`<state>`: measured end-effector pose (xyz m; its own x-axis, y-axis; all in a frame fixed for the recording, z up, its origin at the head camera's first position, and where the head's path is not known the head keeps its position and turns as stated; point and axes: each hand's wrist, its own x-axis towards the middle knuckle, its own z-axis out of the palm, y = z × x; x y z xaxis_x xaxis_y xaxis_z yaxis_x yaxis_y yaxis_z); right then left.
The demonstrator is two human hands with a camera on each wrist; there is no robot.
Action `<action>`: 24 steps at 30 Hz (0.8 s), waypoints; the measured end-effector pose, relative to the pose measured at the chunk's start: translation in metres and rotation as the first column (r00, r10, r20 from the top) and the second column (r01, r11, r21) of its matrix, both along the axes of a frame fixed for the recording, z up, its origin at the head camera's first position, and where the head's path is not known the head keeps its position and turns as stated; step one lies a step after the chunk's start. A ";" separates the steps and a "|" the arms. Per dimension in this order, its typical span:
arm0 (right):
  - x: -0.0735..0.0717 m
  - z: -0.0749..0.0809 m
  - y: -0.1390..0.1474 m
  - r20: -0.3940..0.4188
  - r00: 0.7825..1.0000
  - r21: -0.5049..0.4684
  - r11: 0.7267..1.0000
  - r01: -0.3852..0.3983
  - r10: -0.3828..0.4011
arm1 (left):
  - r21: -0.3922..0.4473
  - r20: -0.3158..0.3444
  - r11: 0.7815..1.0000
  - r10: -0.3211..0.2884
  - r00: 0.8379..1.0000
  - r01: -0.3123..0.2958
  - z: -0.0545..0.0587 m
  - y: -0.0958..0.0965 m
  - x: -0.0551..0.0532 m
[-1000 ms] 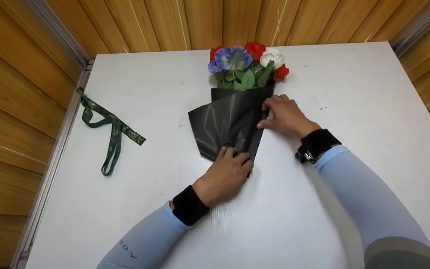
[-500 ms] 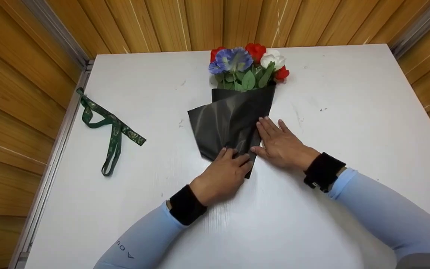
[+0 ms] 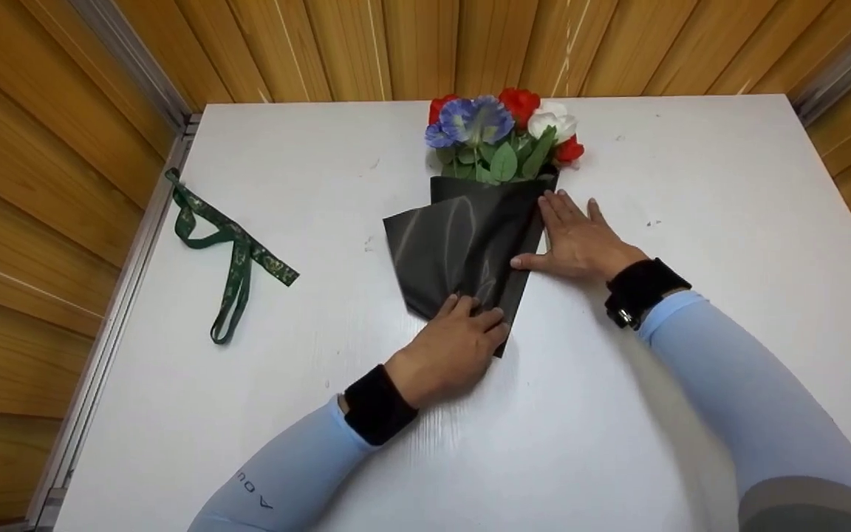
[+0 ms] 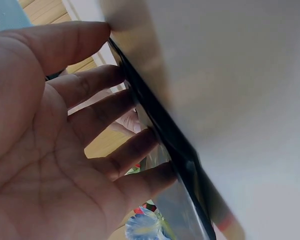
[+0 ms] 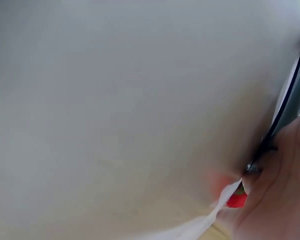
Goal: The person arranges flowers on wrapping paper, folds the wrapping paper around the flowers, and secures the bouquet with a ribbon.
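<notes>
I am pressing the near end of the black wrapping paper (image 3: 433, 247) against the table with my left hand (image 3: 449, 351), its spread fingers touching the sheet without closing round it. My right hand (image 3: 580, 240) is resting along the paper's right edge, fingers straight, thumb held wide of them, gripping nothing. The bunch of flowers (image 3: 503, 137) is lying near the middle of the table's far edge, its blue, red and white heads and green leaves showing beyond the wrap and pointing away from me. I judge that I am flattening the right-hand fold, while the left flap is sticking out loosely. The next move, I think, is calling for the near end to be pinned firmly while that left flap is brought across; a lifted palm could be letting the fold spring open. The green ribbon (image 3: 242, 251) is lying looped and untouched at the left, well apart from the paper. The white table (image 3: 617, 443) is showing small dark scuffs, wood-patterned walls (image 3: 366, 48) are enclosing it at the far, left and right sides, and a metal rail (image 3: 114, 325) is running along its left edge.
</notes>
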<state>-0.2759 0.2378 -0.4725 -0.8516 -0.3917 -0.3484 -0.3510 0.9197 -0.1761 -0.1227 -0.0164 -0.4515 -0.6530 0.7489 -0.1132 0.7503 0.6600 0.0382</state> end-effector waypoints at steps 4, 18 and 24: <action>-0.003 0.001 -0.001 0.011 1.000 -0.002 1.000 0.004 -0.004 | -0.017 0.004 1.000 0.007 1.000 -0.007 -0.001 0.000 0.000; -0.030 0.006 0.022 -0.010 0.996 -0.019 0.996 0.088 -0.088 | 0.025 0.022 1.000 0.011 1.000 -0.012 -0.001 0.004 0.004; -0.035 0.009 0.015 -0.037 0.995 0.005 0.995 0.098 -0.098 | 0.013 0.010 1.000 0.014 1.000 -0.014 -0.001 0.001 0.001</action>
